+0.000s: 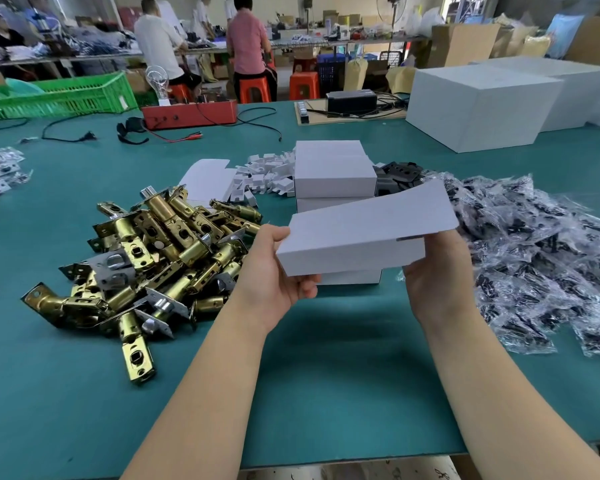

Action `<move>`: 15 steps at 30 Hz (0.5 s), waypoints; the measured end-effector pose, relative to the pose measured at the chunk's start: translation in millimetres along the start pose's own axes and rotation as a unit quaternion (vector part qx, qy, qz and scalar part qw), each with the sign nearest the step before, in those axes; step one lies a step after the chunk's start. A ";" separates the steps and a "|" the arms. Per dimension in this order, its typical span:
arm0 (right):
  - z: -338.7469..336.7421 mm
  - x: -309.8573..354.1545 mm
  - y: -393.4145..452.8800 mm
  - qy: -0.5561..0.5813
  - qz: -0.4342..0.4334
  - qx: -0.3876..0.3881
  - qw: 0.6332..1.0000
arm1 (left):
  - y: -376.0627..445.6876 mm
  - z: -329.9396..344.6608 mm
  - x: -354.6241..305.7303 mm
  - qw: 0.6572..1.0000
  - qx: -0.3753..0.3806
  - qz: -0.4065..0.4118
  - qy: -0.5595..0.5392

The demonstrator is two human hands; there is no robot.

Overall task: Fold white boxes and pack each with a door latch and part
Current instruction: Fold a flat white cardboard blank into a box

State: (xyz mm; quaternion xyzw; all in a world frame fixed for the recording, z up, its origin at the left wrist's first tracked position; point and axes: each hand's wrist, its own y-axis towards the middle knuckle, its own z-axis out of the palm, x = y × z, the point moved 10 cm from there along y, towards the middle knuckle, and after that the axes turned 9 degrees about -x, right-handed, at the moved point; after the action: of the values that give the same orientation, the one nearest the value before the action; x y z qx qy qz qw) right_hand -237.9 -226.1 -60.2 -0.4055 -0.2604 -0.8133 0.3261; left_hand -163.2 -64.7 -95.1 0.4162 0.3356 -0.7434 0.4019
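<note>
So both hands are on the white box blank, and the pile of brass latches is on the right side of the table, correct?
Not quite. Both the left hand and right hand hold the white box blank, but the head view shows the brass latches piled on the left side.

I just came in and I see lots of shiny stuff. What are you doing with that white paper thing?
A person is folding a white box, holding it above the green table with the left hand and right hand at its two ends. It isn't finished or packed yet. Brass door latches are piled on the left, bagged parts on the right, and done-looking boxes stack behind.
</note>
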 end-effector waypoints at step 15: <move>18.9 27.2 -25.9 -0.250 -0.276 0.023 0.928 | 2.4 -13.9 -15.0 0.993 -0.079 0.074 -0.046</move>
State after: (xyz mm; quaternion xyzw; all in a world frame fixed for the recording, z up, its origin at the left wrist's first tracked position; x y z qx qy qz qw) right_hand -260.3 -204.9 -31.7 -0.4999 -0.4541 -0.7371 0.0221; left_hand -151.2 -49.5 -88.1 0.3727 0.3423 -0.7010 0.5025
